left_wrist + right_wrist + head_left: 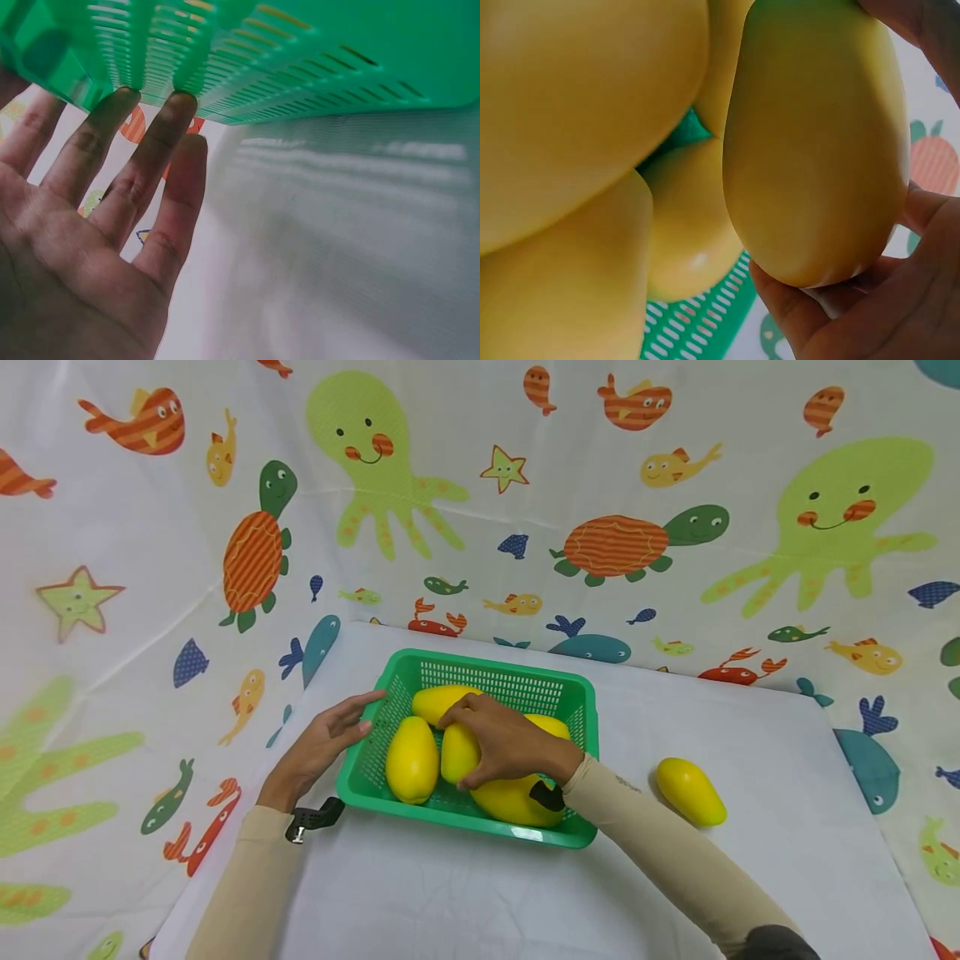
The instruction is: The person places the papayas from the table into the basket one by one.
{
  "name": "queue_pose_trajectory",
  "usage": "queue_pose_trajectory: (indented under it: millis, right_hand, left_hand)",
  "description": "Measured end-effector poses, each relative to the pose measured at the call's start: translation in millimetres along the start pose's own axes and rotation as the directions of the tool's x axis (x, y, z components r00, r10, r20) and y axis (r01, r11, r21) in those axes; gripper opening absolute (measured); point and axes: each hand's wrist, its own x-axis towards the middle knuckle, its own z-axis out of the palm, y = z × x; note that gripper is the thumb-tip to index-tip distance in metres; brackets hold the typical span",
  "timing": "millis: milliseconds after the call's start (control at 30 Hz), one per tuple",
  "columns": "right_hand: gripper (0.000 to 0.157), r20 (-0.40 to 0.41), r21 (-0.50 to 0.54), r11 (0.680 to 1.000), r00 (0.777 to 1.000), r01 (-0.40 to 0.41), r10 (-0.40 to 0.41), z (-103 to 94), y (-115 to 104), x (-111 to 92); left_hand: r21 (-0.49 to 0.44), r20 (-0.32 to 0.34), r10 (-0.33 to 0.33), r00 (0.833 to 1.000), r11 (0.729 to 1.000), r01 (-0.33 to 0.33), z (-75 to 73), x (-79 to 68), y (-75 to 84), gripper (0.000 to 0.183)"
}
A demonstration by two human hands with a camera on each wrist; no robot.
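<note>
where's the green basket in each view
Head: green basket at centre, under the right hand.
Left wrist: green basket across the top, by the left hand.
Right wrist: green basket low, left of centre, and between yellow fruit.
Shared landmark: printed cloth.

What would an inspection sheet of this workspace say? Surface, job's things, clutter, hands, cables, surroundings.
Surface: white-covered table, with some shading and faint creases.
Job's things: green basket with several yellow fruits in it; a loose yellow fruit lies on the table to the basket's right.
Clutter: nothing seen.
Hands: left hand open at the basket's left wall, firm contact unclear; right hand grips a held fruit at the basket.
Cables: nothing seen.
Surroundings: white sheet printed with sea animals, behind and along both sides.
</note>
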Motion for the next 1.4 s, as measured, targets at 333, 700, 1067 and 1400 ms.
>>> queue_pose_trajectory:
  millis: [333,700,1067,1400]
  right_hand:
    - [0.077,0.043,-0.014,0.999,0.998,-0.038,0.039,13.5,1.2,6.1]
    - [0.079,0.086,-0.01,0.999,0.995,-0.046,0.047,27.2,-2.6,5.4]
    - [0.077,0.116,0.024,1.0,0.993,-0.006,0.003,30.3,-1.9,1.8]
    - [0.066,0.19,0.091,0.995,0.98,0.045,-0.062,24.0,2.9,-0.9]
  left_hand:
    - [0.007,-0.002,-0.004,1.0,1.0,0.004,-0.3,-0.1,0.1,0.049]
    - [-0.012,-0.005,-0.003,1.0,1.0,0.003,3.4,-5.0,0.7,0.049]
    - [-0.006,0.002,0.008,1.0,1.0,-0.008,4.7,-7.9,0.0,0.051]
    - [-0.014,-0.013,-0.013,1.0,1.0,0.013,5.5,-8.5,0.4,0.049]
